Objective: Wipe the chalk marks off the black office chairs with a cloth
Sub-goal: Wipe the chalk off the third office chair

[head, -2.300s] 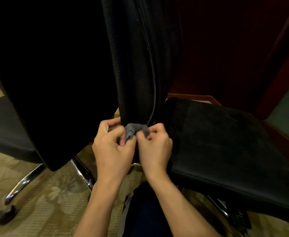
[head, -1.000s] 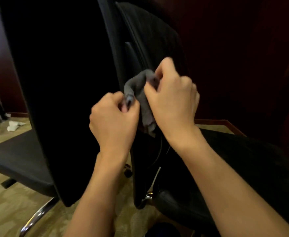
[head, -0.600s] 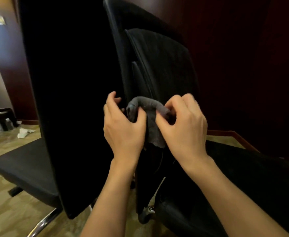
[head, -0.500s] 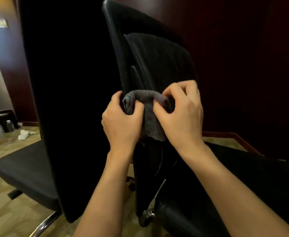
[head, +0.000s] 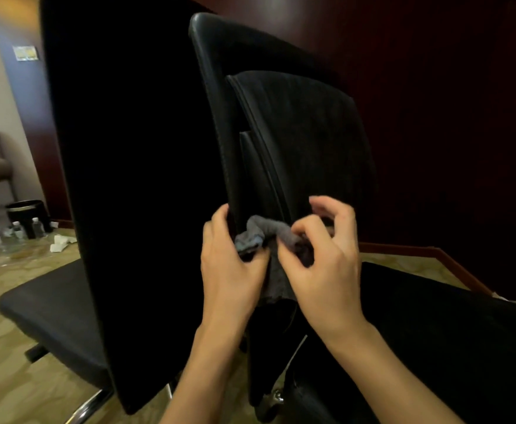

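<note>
Two black office chairs stand side by side. The right chair's backrest (head: pixel 296 123) shows its narrow side edge toward me, and the left chair's backrest (head: pixel 134 166) fills the view's left half. A small grey cloth (head: pixel 266 237) is bunched against the right chair's edge. My left hand (head: pixel 229 264) grips the cloth's left end, fingers wrapped round the chair edge. My right hand (head: pixel 321 258) pinches the cloth's right part between thumb and forefinger, its other fingers curled above. No chalk marks are visible on the dark surfaces.
The left chair's seat (head: pixel 52 304) juts out at lower left and the right chair's seat (head: pixel 452 328) at lower right. Water bottles (head: pixel 18 229), a black bin (head: pixel 27 211) and crumpled tissue (head: pixel 59 241) lie on the patterned carpet far left. Dark wood panelling stands behind.
Both hands have slid the cloth down the right chair's edge by a little since half a second ago. My right hand's fingers have lifted off the cloth and curled.
</note>
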Motion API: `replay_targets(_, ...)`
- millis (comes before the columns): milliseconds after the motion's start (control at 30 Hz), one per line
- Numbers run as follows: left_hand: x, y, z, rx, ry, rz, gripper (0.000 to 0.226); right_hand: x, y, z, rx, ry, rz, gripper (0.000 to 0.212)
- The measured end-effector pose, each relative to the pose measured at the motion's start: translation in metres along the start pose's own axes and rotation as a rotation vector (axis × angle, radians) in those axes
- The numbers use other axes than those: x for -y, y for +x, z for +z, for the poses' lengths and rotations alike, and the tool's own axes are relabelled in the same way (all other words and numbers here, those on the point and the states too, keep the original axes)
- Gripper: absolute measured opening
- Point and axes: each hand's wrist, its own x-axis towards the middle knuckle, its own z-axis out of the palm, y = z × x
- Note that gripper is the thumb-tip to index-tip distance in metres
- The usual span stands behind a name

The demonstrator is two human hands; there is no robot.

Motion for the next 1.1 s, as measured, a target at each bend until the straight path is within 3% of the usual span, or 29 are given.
replay_targets(200,0.006,-0.026,0.009,-0.01,0.08,-0.041,0.071,-0.007,-0.013,-0.003,0.126,-0.032,0.014,0.017)
replay_targets(333,-0.008,-0.007,-0.001,-0.112,0.101,-0.038,0.04,0.003,0.022,-0.007,0.05,-0.004,-0.061,0.015)
replay_targets(467,-0.042,0.052,-0.019,-0.186,0.026,-0.027,0.045,0.027,0.082,-0.005,-0.055,0.014,-0.14,0.017)
replay_targets(667,-0.069,0.098,-0.024,-0.161,0.115,-0.045,0.026,0.04,0.135,0.009,-0.06,0.037,-0.111,0.014)
replay_targets(800,-0.068,0.095,-0.018,-0.149,0.067,-0.144,0.039,0.021,0.105,0.014,-0.032,0.104,-0.012,0.013)
replay_targets(1100,-0.044,0.061,-0.013,-0.086,0.004,-0.107,0.058,0.011,0.059,0.015,-0.064,0.173,0.026,0.015)
